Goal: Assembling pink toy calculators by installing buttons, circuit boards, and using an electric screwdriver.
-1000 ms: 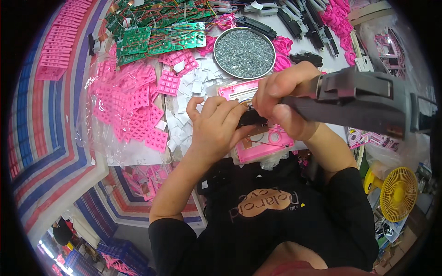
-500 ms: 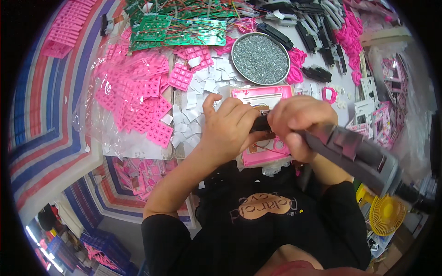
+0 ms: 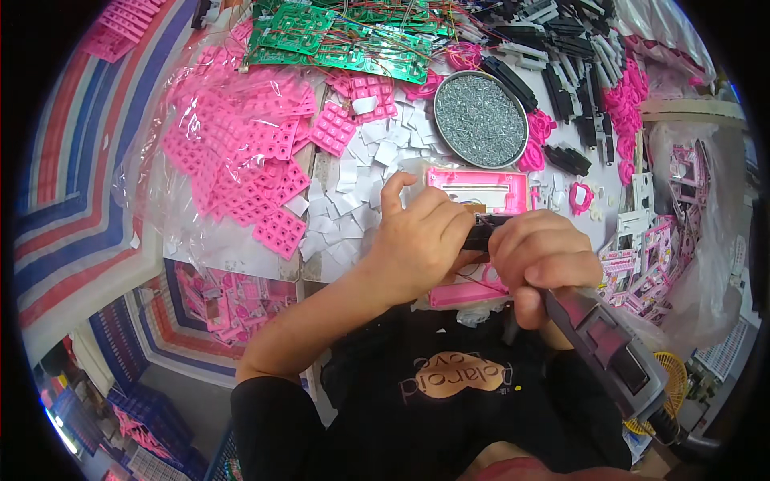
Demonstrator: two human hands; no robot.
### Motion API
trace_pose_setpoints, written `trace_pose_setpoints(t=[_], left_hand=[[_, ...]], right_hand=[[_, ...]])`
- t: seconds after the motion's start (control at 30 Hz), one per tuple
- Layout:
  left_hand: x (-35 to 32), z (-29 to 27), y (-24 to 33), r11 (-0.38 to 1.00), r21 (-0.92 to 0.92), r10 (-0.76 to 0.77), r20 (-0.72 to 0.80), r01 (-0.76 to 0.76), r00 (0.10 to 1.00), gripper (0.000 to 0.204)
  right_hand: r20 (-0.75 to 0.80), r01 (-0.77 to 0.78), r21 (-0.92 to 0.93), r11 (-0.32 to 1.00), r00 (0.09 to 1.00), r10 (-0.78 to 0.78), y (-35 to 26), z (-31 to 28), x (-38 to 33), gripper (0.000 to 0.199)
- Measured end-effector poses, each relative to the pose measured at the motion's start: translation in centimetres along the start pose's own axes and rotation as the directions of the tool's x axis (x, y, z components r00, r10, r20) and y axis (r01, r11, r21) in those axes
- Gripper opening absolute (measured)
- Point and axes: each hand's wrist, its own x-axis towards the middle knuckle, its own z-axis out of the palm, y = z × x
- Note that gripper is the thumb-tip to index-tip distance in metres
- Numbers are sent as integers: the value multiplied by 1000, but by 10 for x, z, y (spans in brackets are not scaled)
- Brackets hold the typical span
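Note:
My right hand (image 3: pixel 549 260) is closed around the front of a grey corded electric screwdriver (image 3: pixel 601 345). Its body slants down toward the lower right, and the tip is hidden behind my fingers. Left of it, my left hand (image 3: pixel 421 244) pinches a black plastic part (image 3: pixel 481 232) over the open pink plastic case (image 3: pixel 517 183), its index finger lifted and bent. The case lies in front of me on clear plastic wrap, its middle covered by both hands. Just beyond the case stands a round metal dish (image 3: pixel 525 132) full of small silver screws.
Pink keypad pieces (image 3: pixel 241 144) fill a clear bag at left, beside scattered white paper squares (image 3: pixel 345 216). Green circuit boards (image 3: pixel 353 52) with wires are heaped at the back. Black and grey plastic parts (image 3: pixel 561 88) and pink rings (image 3: pixel 626 108) lie at back right. A yellow basket-like object (image 3: pixel 670 373) is at lower right.
The screwdriver's rear end has swung down toward my body, and my right hand has turned with it. My left hand keeps its pinch. The whole view has shifted slightly.

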Motion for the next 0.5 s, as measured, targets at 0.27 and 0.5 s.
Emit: trace_pose_setpoints(t=[0.27, 0.5], left_hand=[[0, 10, 0, 1000, 23, 10, -74, -8, 997, 35], [-9, 6, -2, 1000, 13, -7, -23, 7, 1000, 39]], right_hand=[[98, -114, -31, 993, 988, 116, 10, -2, 12, 23], [48, -556, -6, 831, 830, 555, -7, -45, -6, 88]])
